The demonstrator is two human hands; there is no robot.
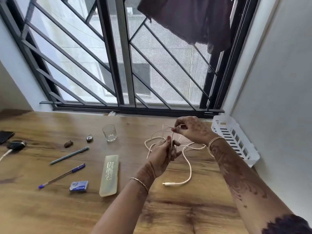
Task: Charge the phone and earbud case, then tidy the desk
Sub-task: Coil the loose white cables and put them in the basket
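A white charging cable [188, 163] lies in loose loops on the wooden desk [50, 208], its free plug end near the middle. My left hand [166, 152] grips a bundle of the cable's strands. My right hand [190, 128], just beyond it, pinches another stretch of the same cable. At the far left edge lies a dark phone [5, 136]. Beside it sits a dark earbud case [16, 145] with a white cable [5, 154] running to it.
On the desk lie a yellowish pencil box [109, 175], a blue eraser box [79, 186], a blue pen [62, 175], a grey pen [70, 155], a glass [109, 133], a small padlock [89, 138] and a brown lump [68, 143]. A white plastic basket [236, 139] stands at the right wall.
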